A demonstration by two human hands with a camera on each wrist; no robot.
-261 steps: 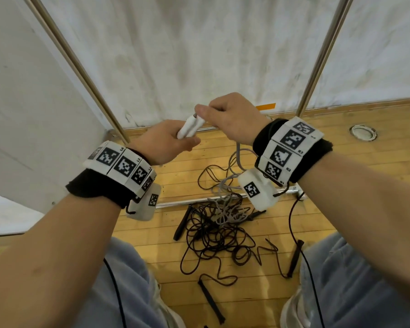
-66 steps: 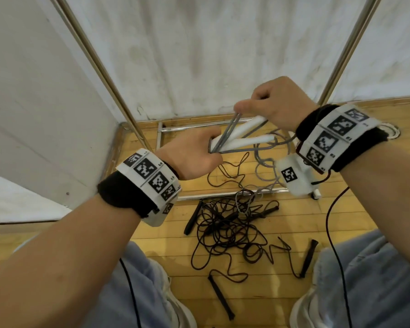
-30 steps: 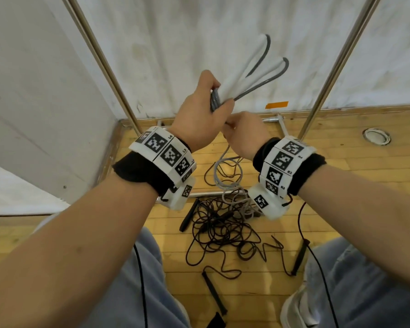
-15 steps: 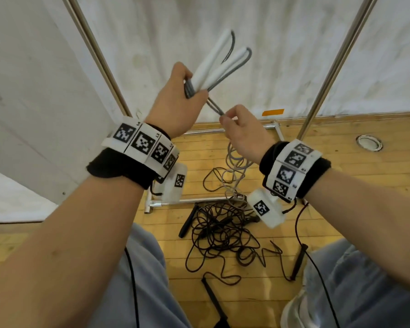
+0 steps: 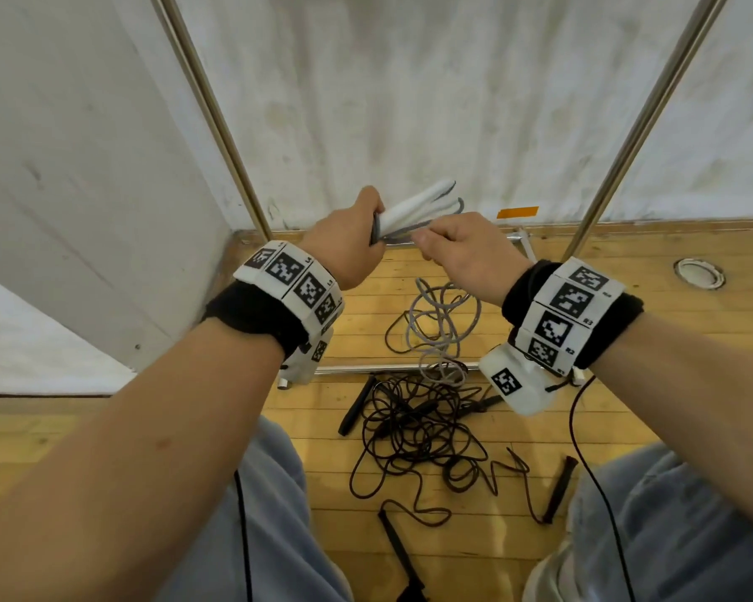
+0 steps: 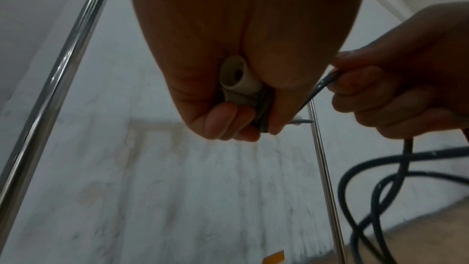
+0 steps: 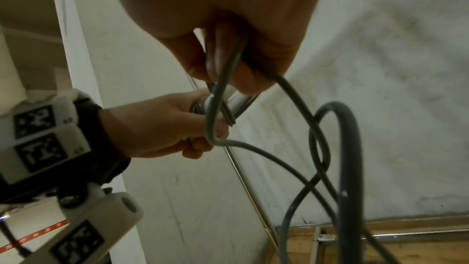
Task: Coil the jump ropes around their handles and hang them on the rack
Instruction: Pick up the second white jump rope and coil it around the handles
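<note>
My left hand grips the two white handles of a grey jump rope together near their butt ends, tips pointing away to the right, with turns of rope lying along them. My right hand pinches the grey rope just right of the left fist. The rest of the grey rope hangs in loose loops to the floor. The rack's two steel uprights stand against the wall beyond my hands.
A tangle of black jump ropes with several black handles lies on the wooden floor between my knees. The rack's base bar crosses the floor below my hands. A round floor fitting sits at the right.
My left hand has dropped from head height and tipped the handles from upright to nearly level. My right hand has come up beside it, still holding the rope.
</note>
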